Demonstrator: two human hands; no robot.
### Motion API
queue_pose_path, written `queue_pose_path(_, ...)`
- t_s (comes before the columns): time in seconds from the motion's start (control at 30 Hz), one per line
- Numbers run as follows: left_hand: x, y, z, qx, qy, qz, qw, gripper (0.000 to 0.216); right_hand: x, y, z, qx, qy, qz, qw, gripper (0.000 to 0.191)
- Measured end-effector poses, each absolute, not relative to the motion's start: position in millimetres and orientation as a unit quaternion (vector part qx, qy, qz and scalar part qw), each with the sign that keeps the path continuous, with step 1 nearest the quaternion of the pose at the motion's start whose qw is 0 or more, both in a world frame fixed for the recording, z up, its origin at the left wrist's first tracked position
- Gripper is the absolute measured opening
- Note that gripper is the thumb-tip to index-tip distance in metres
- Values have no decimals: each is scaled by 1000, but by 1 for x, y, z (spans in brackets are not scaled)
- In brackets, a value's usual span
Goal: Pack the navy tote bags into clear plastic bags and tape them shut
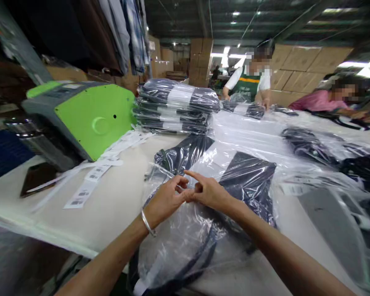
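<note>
Above a bagged dark garment [249, 176] in clear plastic, my two hands meet at their fingertips. My left hand [168, 197], with a silver bangle at its wrist, has its fingers curled in a pinch. My right hand [211, 191] stretches its index finger out to the left, while its thumb and other fingers close together against the left fingertips. What lies between the fingers, if anything, is too small to make out. Loose clear plastic [179, 242] with dark cloth edges spreads below both wrists, toward the table's front edge.
A stack of bagged garments [175, 107] stands behind my hands. To the left are a green-and-grey machine [95, 117], printed label strips [86, 191] and a dark phone-like slab [37, 179]. More bagged clothes [314, 144] lie to the right. Two people work across the table.
</note>
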State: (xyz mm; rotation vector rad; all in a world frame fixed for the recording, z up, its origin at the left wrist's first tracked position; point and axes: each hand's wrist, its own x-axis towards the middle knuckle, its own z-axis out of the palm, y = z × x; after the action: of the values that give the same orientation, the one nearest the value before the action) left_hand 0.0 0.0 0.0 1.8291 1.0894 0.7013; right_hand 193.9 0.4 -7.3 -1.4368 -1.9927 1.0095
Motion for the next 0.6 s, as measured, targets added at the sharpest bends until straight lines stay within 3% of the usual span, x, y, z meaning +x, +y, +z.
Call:
queue_pose_path(0.17,22,23,-4,756,413,250,442,18,193,1,-6,-526,-726,361,258,87)
queue_pose_path(0.37,23,32,-24,771,466,247,357,13,213,-18,-1,-578,-677,391,232,88)
queue_pose_path(0.6,23,32,-42,760,487,252,349,12,270,-84,-10,-688,-617,324,203,62)
